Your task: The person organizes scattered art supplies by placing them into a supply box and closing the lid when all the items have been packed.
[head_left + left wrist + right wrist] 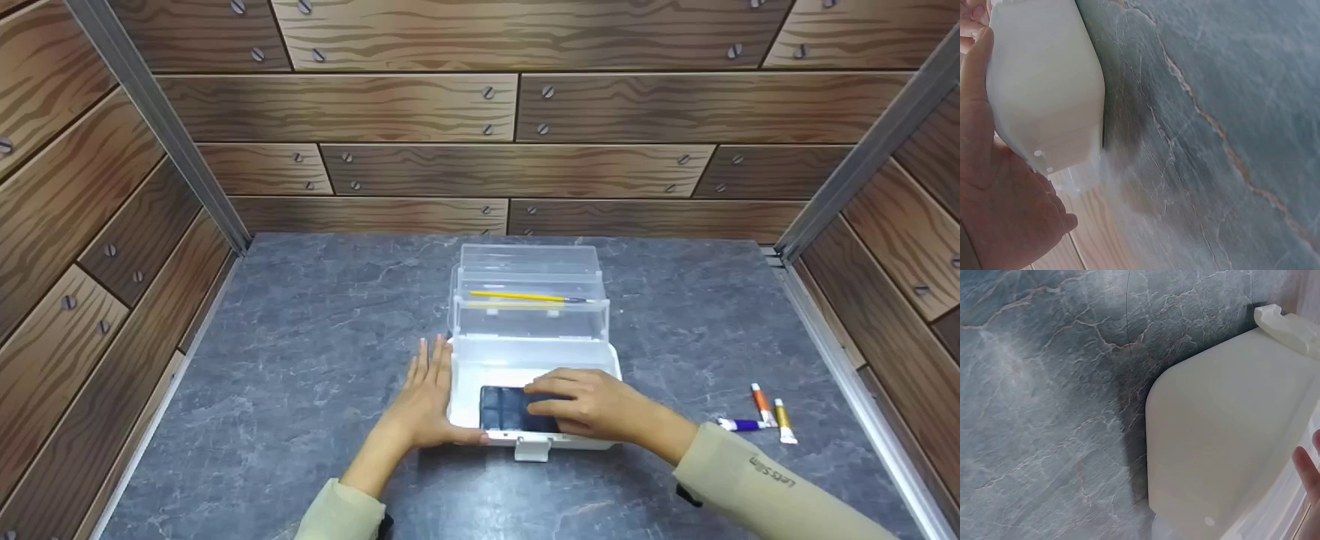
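A white plastic box point(463, 420) with a clear fold-out lid stands in front of me in the head view. My left hand point(429, 405) lies along its left side, fingers straight, thumb across the front rim. The left wrist view shows this hand point(1005, 208) against the white end wall. Inside the box is a dark tray with square compartments point(501, 409), perhaps a paint palette. My right hand point(592, 405) is over the tray's right part, with slightly bent, spread fingers at its top; the thumb is hidden. At the right wrist view's edge, fingers point(1307, 475) show beside the box.
A yellow paintbrush point(517, 296) lies in the raised clear trays point(529, 322) behind the box. To the right on the grey marbled table are three small tubes: orange point(760, 401), gold point(784, 420) and purple point(742, 425). A front latch point(532, 450) hangs down.
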### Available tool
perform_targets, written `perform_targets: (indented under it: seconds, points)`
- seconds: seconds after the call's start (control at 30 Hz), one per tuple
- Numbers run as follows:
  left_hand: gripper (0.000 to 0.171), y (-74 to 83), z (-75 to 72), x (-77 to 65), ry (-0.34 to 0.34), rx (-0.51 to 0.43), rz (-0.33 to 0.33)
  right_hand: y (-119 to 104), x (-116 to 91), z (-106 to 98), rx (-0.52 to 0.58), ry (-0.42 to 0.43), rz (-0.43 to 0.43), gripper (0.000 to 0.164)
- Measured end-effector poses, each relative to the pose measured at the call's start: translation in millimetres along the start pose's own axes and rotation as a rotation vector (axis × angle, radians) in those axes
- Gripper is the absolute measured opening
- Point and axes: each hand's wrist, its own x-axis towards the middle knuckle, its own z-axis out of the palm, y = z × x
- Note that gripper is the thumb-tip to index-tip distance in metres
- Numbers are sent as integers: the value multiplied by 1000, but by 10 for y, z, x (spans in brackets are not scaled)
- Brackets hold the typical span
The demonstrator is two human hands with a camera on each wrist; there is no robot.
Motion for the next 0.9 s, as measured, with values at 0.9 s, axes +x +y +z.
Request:
perform_targets:
  seconds: [0.9]
  points:
    - [155,0,23,-1,24,-4,11,-126,-495,-486,-75,195,239,30]
